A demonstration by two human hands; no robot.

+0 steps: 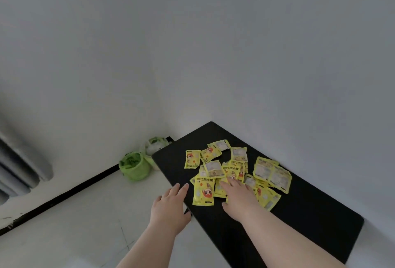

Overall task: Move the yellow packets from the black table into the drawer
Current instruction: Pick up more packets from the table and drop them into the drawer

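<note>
1. While the yellow packets (233, 171) are spread on the black counter (310, 214), the right hand (237, 199) is laid flat on them and the left hand (168, 205) is held open at the edge.
2. Some could be knocked to the floor (85, 214) if too many are grabbed at once.

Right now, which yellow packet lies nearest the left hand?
The face-up packet with the cartoon face at the pile's near-left corner, just right of the left hand. The other packets lie farther back or farther right.
</note>
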